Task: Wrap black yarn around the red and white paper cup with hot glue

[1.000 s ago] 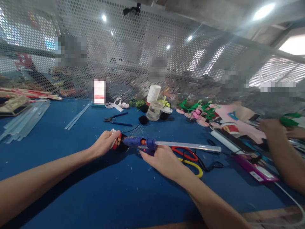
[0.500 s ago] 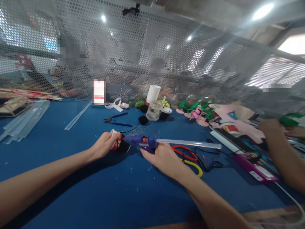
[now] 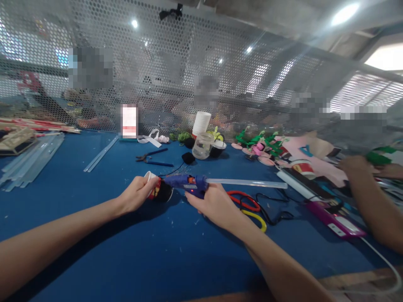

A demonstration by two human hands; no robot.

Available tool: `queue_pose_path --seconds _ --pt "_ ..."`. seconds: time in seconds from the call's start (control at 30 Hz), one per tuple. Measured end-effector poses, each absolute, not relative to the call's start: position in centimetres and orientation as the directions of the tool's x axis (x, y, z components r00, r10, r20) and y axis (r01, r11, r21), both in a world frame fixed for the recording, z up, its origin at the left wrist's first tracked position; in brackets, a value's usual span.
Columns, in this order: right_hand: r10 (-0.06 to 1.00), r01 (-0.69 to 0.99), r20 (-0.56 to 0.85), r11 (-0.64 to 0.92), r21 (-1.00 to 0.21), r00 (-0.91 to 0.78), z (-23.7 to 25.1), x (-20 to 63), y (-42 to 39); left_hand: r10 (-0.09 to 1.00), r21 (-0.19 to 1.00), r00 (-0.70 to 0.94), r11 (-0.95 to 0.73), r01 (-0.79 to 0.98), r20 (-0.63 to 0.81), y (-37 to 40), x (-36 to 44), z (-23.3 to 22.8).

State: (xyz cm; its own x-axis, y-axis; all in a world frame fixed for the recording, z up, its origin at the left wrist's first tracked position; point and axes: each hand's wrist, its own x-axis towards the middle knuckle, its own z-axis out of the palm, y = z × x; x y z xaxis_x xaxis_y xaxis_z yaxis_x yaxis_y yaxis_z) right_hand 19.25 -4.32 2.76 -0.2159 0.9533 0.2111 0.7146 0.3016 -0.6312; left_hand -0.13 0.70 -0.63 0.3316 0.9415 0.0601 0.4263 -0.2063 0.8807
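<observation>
"How does the paper cup (image 3: 155, 193) sit?"
"Tipped over in the left hand (image 3: 136, 193), white rim to the left, base to the right. It's red with some yellow, and black yarn (image 3: 165, 193) wraps the base end."
"And the glue gun (image 3: 182, 181)?"
"Blue-purple, about level in the right hand (image 3: 214, 206), nozzle aimed left at the cup. A small red light (image 3: 192, 190) glows on it."
"Is it touching the yarn?"
"Can't tell."
"The glue stick (image 3: 248, 183)?"
"Clear, jutting far out the back, toward the right."
</observation>
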Motion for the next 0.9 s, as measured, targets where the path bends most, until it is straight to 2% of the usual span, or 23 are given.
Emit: queue_pose_path --seconds 0.73,0.9 --pt "0.967 0.713 0.166 0.254 -0.654 -0.192 3.02 19.21 -4.28 0.902 0.795 0.409 -0.347 0.498 0.137 0.44 -0.28 -0.45" --pt "0.967 0.732 0.160 0.253 -0.632 -0.197 3.20 19.23 -4.47 0.915 0.828 0.384 -0.306 0.471 0.119 0.57 -0.31 -0.52"
